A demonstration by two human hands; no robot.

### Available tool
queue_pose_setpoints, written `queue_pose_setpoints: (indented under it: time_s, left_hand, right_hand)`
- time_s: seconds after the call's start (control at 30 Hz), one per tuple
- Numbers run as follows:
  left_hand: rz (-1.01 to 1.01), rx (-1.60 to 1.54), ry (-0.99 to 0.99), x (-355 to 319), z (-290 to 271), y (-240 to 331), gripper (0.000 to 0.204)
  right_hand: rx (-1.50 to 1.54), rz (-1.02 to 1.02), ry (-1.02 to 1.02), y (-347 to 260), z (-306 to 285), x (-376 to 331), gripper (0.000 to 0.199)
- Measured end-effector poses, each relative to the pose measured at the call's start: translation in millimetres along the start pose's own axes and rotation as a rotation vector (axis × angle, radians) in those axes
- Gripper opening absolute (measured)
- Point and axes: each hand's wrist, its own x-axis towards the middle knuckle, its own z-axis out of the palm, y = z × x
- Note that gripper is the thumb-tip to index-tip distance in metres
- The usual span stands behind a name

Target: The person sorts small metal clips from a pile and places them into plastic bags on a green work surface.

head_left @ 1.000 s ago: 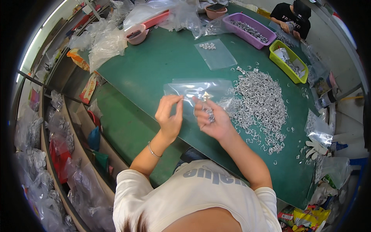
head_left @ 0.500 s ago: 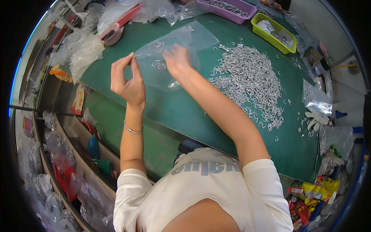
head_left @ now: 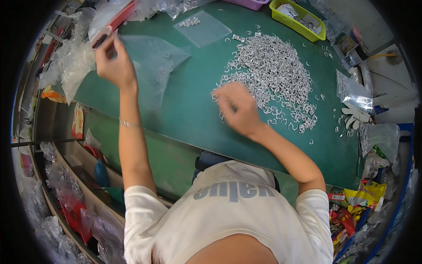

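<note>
My left hand (head_left: 115, 64) is raised over the far left of the table, thumb and fingers pinching the top edge of a clear plastic bag (head_left: 147, 55). The bag spreads to the right, blurred, with a few small metal rings showing through it. My right hand (head_left: 239, 108) is at the near left edge of a big heap of silver open C-shaped rings (head_left: 277, 72). Its fingers are bent and smeared by motion, so whether they hold any rings is hidden. A flat clear bag (head_left: 204, 35) lies farther back, with a small cluster of whitish pieces (head_left: 190, 22) at its far corner.
A yellow-green basket (head_left: 299, 24) and a purple tray (head_left: 248, 3) stand at the back of the green table (head_left: 193, 119). A pink cup (head_left: 97, 39) is behind my left hand. Crumpled plastic bags (head_left: 74, 75) lie at the left; a white glove (head_left: 355, 116) rests at the right edge.
My left hand has moved left, pulling the bag with it and uncovering the flat bag. My right hand has left the bag and come right and nearer to the ring heap.
</note>
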Motion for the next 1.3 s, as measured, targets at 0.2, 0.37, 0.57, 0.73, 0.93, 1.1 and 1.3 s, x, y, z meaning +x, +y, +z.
queue_pose_setpoints:
  time_s: [0.2, 0.37, 0.57, 0.73, 0.93, 1.1, 1.3]
  left_hand:
    - [0.038, -0.049, 0.216, 49, 57, -26, 0.016]
    - [0.017, 0.029, 0.032, 18, 35, -14, 0.010]
    - [0.025, 0.109, -0.369, -64, -5, 32, 0.025]
    - [0.152, -0.236, -0.820, -107, -30, 99, 0.042]
    - [0.119, -0.051, -1.314, -177, 3, 121, 0.048]
    - [0.167, -0.215, -1.443, -183, -8, 117, 0.039]
    - [-0.153, -0.496, -1.224, -180, 4, 111, 0.029]
  right_hand:
    - [-0.638, 0.051, -0.115, 65, -13, -6, 0.053]
    - [-0.534, 0.056, -0.269, 66, -33, -31, 0.051]
    - [-0.496, -0.018, -0.279, 50, -71, -62, 0.023]
    - [-0.459, 0.055, -0.212, 51, -90, -91, 0.022]
    - [-0.438, 0.103, -0.218, 40, -58, -45, 0.042]
    - [-0.482, 0.102, -0.318, 53, -76, -62, 0.033]
    - [-0.391, 0.245, 0.039, 59, -113, -95, 0.026]
